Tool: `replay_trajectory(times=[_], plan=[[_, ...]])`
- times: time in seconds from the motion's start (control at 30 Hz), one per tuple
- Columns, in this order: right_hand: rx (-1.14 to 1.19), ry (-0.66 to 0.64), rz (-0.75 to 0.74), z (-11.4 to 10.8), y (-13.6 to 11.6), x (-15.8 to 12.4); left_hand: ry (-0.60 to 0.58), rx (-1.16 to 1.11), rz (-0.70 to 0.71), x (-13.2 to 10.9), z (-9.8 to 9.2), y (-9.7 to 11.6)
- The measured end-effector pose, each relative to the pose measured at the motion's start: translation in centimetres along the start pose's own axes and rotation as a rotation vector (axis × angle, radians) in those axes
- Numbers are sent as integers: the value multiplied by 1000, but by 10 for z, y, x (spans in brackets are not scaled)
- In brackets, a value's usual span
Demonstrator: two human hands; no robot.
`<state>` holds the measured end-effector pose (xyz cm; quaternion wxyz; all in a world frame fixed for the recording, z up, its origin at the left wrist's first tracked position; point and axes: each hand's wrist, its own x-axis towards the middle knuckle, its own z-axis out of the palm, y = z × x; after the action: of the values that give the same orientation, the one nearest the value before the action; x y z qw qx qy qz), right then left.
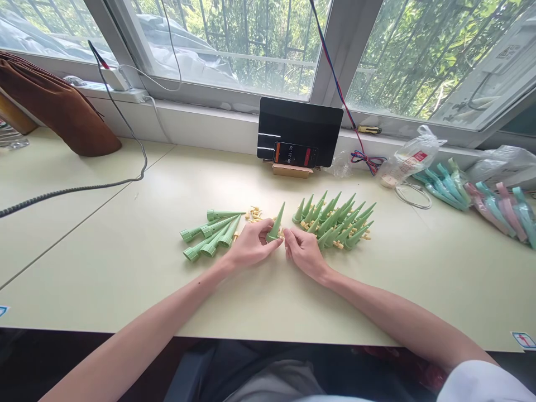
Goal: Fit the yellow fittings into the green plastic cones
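Observation:
My left hand (250, 245) is closed on the wide base of a green plastic cone spike (276, 223), which points up and away from me. My right hand (302, 250) pinches a small yellow piece at the spike's base, fingers pressed together. To the left lies a loose group of several green spikes (211, 233). Small yellow parts (254, 214) are scattered just behind my left hand. On the right sits a neat pile of green spikes with yellow fittings (335, 222).
A dark tablet (299, 131) with a phone (295, 154) leaning on it stands at the window sill. Bags of teal and pink plastic parts (473, 195) lie at the far right. A brown bag (58, 109) and a braided cable (71, 190) are at the left.

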<state>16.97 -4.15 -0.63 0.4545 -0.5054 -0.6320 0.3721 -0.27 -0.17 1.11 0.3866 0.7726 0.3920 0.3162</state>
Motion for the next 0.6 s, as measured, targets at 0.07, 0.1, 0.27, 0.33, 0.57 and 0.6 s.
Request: replay_trajectory(times=[0.07,0.1,0.27,0.33,0.57,0.6], plan=[[-12,-4,-2,0,0,0,1,5,-1,0,0,0],[-16,-5,-2,-1,0,-1,1,3,0,0,0,0],[32,15,36,-1,-4,-2,20,-26,-3,1,1,1],[67,34,37,-1,-5,-2,39,-25,-21,1,2,1],[63,55,9,0,-3,-1,54,1,-40,1,1,0],[64,52,10,0,-3,-1,51,2,-38,1,1,0]])
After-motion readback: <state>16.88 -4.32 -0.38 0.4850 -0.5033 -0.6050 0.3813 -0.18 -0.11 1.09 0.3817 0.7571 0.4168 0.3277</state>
